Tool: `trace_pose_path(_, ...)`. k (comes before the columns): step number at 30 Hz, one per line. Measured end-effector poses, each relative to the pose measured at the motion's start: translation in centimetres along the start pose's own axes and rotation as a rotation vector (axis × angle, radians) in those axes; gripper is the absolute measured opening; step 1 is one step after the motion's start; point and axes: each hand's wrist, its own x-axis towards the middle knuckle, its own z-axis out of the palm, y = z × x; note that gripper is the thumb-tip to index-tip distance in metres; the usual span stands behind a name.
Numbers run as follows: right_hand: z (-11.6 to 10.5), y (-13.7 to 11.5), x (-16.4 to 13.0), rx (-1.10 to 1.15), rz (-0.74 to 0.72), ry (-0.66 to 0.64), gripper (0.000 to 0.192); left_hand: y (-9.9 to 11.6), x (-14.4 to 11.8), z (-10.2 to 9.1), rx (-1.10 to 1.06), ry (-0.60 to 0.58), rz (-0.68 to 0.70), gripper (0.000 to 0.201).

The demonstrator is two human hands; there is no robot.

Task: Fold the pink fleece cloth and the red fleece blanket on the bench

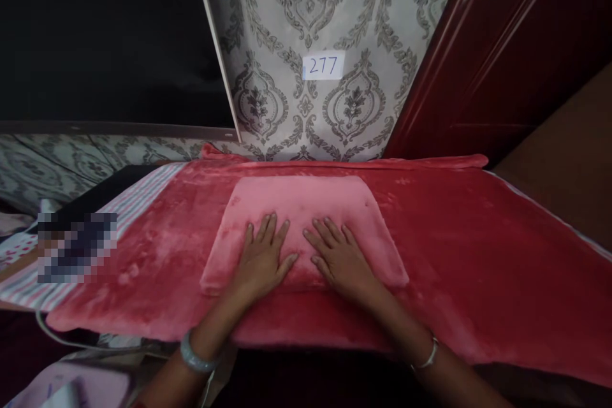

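Observation:
A pink plush cloth (301, 197), folded into a flat pad wider at its near edge, lies in the middle of a red plush blanket (454, 255). Flat on the left half of the pad rests my left hand (264, 261), its fingers spread and pointing away from me. My right hand (340, 258) presses on the right half in the same way, fingers apart. A gap of pink fabric shows between the two thumbs. Neither hand grips anything.
Behind the table is patterned wallpaper (306, 115) with a paper label (324, 65) reading 277. A large dark screen (109, 38) stands back left, a dark red wooden panel (459, 64) back right. A striped cloth (143, 197) and a cable (57, 338) are at the left.

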Motion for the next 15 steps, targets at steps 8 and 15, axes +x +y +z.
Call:
trace_pose_path(8,1.1,0.0,-0.4,0.012,0.011,-0.015,0.056,0.1,-0.7,2.2,0.040,0.056,-0.005,0.065)
trace_pose_path(15,1.5,-0.1,-0.5,0.001,0.017,0.030,0.057,0.1,-0.6,1.7,0.014,0.044,0.005,0.064)
